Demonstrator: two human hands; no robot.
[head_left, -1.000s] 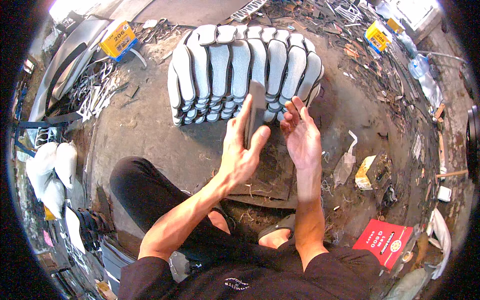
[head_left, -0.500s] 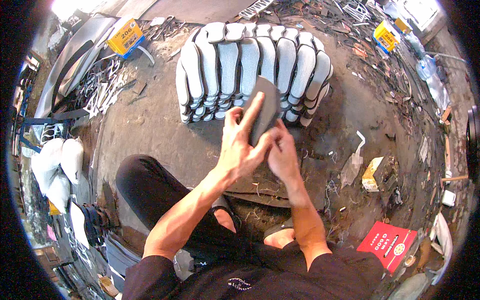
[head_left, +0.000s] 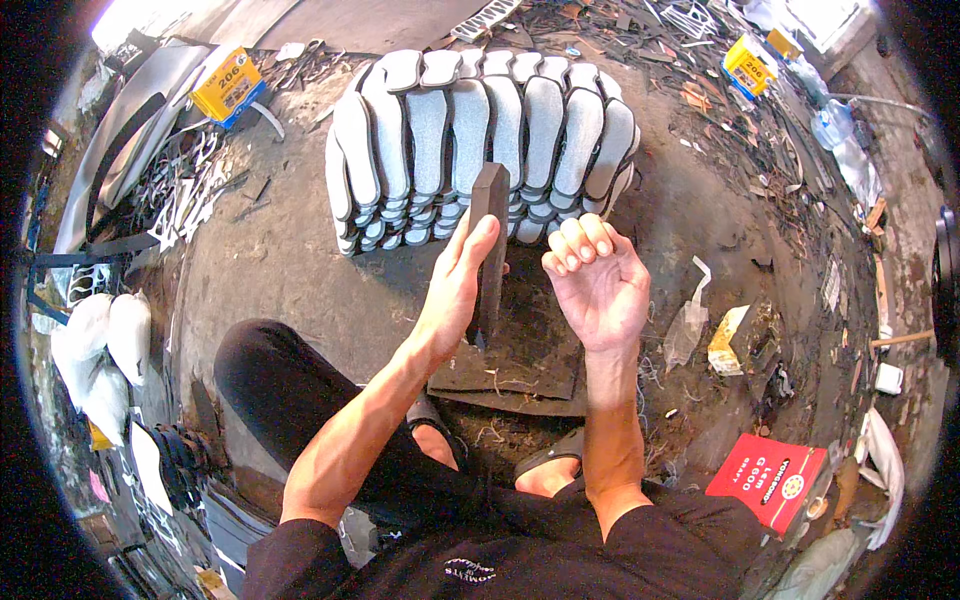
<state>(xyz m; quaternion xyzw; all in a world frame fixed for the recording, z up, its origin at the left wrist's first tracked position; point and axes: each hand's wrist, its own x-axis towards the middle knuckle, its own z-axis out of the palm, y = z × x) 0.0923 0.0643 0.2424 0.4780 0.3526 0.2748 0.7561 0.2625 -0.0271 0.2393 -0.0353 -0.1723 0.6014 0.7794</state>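
Note:
My left hand (head_left: 462, 275) grips a thick dark grey sole-shaped piece (head_left: 490, 195), which stands nearly upright and is seen edge-on. The thumb lies along the near side; most of the other fingers are hidden behind it. To the right, apart from the piece, my right hand (head_left: 598, 285) is raised with its palm toward me. Its fingers are curled over and pressed side by side, with nothing in them. Just beyond both hands stands a large pile of shoe insoles (head_left: 455, 135), pale blue-white on top with dark edges, packed in rows and layers.
Yellow-and-blue boxes (head_left: 226, 88) lie at the far left and far right. White stuffed bags (head_left: 105, 345) sit at the left. A red box (head_left: 768, 484) is near my right knee. A torn yellow-white carton piece (head_left: 727, 340) and scraps litter the right side.
The dark sole-shaped piece has turned from showing its flat face to edge-on. My right hand has let go of it and moved right, palm turned toward me.

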